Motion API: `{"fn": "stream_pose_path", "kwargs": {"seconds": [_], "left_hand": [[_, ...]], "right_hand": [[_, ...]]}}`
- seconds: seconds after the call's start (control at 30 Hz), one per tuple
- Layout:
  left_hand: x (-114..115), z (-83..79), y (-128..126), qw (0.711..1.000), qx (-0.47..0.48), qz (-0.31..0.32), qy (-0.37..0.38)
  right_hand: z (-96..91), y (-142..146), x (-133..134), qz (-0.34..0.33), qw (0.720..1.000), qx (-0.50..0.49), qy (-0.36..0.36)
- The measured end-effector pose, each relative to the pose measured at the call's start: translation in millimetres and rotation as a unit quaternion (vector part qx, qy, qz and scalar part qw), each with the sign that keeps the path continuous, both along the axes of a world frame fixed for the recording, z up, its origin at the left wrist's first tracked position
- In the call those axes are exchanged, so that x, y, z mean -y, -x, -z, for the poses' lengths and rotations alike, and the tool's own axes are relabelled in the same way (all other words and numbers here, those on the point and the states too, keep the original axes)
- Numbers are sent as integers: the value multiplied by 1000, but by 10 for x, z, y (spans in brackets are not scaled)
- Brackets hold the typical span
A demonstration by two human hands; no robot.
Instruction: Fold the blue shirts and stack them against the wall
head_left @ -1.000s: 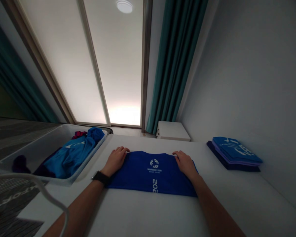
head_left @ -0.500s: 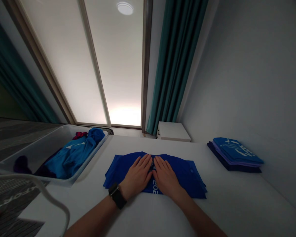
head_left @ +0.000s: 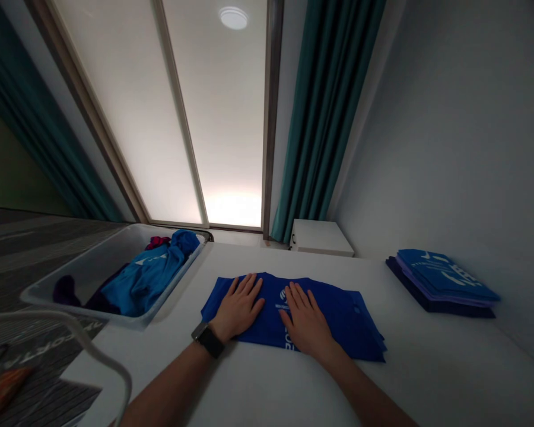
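A blue shirt (head_left: 271, 327) with white print lies flat on the white table, folded into a wide strip with layered edges at both ends. On its left part rests my left hand (head_left: 239, 307), palm down with the fingers stretched out; a dark watch is on that wrist. My right hand (head_left: 307, 320) lies flat near the middle, just right of the white logo, fingers extended and slightly spread. Neither hand grips the fabric. Part of the print is covered by my right hand.
At the left stands a translucent plastic bin (head_left: 148, 317) with crumpled blue, purple and red clothes. A stack of folded clothes (head_left: 445, 279) sits on the table's right side by the wall. A pale cable (head_left: 93, 350) curves at lower left. Behind the table is a white cabinet (head_left: 323, 237).
My hands have moved apart from the shirt's middle, the left one sliding left across the fabric. More of the white logo shows between them. The view has shifted slightly.
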State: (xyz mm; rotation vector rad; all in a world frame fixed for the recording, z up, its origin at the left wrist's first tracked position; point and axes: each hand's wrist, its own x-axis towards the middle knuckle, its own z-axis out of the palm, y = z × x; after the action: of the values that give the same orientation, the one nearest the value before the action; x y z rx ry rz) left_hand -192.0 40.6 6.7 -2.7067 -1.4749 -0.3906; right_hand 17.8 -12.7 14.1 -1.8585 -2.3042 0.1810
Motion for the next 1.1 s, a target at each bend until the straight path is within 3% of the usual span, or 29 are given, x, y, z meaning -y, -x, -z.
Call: {"fn": "stream_pose_path", "kwargs": {"seconds": [0.17, 0.33, 0.67, 0.87, 1.1], "left_hand": [[-277, -23, 442, 995, -15, -89, 43], [-411, -18, 656, 989, -23, -129, 71], [-499, -29, 844, 977, -44, -184, 102], [-552, -127, 1007, 962, -39, -235, 135], [-512, -125, 864, 958, -21, -240, 156]], "right_hand": [[-22, -20, -4, 1, 1000, 3, 15], [-23, -31, -4, -2, 1000, 3, 22], [-71, -11, 4, 0, 999, 2, 37], [-33, -22, -2, -3, 999, 2, 42], [-6, -37, -8, -3, 999, 10, 40]]}}
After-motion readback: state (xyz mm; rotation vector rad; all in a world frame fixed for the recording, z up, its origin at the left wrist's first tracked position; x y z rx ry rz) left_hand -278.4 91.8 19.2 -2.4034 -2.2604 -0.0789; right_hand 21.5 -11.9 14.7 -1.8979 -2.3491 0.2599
